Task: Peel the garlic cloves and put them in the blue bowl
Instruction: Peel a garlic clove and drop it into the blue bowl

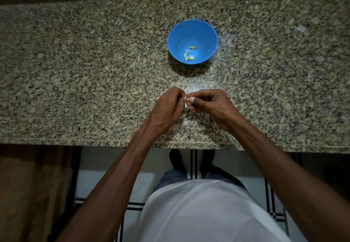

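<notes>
While the left hand point(168, 105) and right hand point(210, 102) meet over the speckled counter point(75, 71), both pinch one small garlic clove point(187, 100). Beyond them sits the blue bowl point(205, 33), holding pale peeled bits point(189, 57).

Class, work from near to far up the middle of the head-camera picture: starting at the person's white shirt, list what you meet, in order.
white shirt → counter's front edge → the two hands, left hand and right hand, pinching a garlic clove → bare granite counter → blue bowl holding peeled cloves
</notes>
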### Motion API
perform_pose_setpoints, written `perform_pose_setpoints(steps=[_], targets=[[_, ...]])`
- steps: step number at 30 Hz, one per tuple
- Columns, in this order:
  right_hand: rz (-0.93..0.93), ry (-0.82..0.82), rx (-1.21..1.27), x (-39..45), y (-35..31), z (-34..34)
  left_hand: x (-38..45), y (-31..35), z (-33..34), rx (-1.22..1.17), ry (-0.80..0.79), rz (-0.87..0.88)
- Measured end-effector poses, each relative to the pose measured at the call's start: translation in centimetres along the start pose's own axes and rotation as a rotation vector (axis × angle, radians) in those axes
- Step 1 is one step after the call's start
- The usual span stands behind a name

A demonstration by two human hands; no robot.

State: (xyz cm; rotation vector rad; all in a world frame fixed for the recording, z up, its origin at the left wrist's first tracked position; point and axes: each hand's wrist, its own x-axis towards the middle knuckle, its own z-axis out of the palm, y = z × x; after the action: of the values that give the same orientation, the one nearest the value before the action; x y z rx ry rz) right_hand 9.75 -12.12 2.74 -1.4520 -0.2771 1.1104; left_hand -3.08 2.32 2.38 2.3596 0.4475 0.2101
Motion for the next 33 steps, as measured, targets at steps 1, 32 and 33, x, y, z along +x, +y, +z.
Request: perform_pose_setpoints(steps=[1,32,33], targets=[[-0.006,-0.007,-0.006,0.0,-0.1,0.0,0.0,0.0,0.1,-0.005,0.005,-0.01],[-0.059,0.342,-0.419,5.1,-0.8,-5.1,-1.2,-3.3,1.1,-0.351,0.21,-0.507],[-0.052,0.361,-0.415,5.4,-1.0,-5.2,-1.2,-3.2,1.2,-0.322,0.222,-0.491]])
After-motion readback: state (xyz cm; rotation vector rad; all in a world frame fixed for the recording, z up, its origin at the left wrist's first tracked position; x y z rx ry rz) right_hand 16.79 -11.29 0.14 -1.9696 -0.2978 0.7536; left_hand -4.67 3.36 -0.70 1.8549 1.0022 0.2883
